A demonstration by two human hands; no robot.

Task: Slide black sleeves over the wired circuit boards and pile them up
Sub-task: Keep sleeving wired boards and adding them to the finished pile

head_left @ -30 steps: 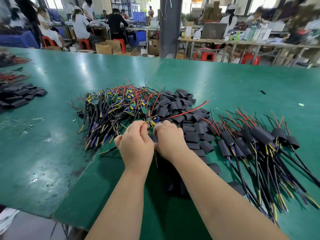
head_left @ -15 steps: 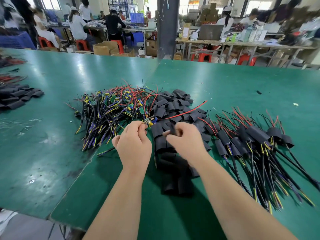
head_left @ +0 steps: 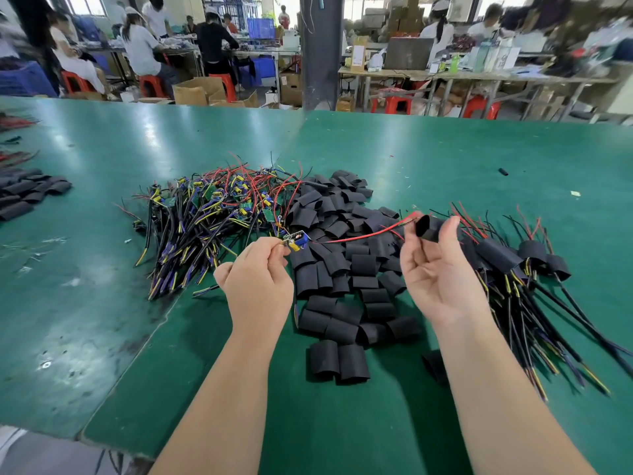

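head view: the left hand (head_left: 257, 286), just left of frame centre, pinches a small wired circuit board (head_left: 296, 238) at its fingertips, its red wire (head_left: 363, 235) stretching right. the right hand (head_left: 436, 269), palm up right of centre, pinches one black sleeve (head_left: 428, 228) between thumb and fingertips, the wire's tip at its mouth. loose sleeves (head_left: 342, 269) heap mid-frame on the green table (head_left: 445, 159), bare boards (head_left: 205, 214) left of them, sleeved ones (head_left: 513, 262) at right.

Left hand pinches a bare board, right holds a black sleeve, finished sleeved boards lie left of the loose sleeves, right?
No. Head view: the sleeved boards lie right of the loose sleeves. The left hand pinches the board; the right hand holds the sleeve.
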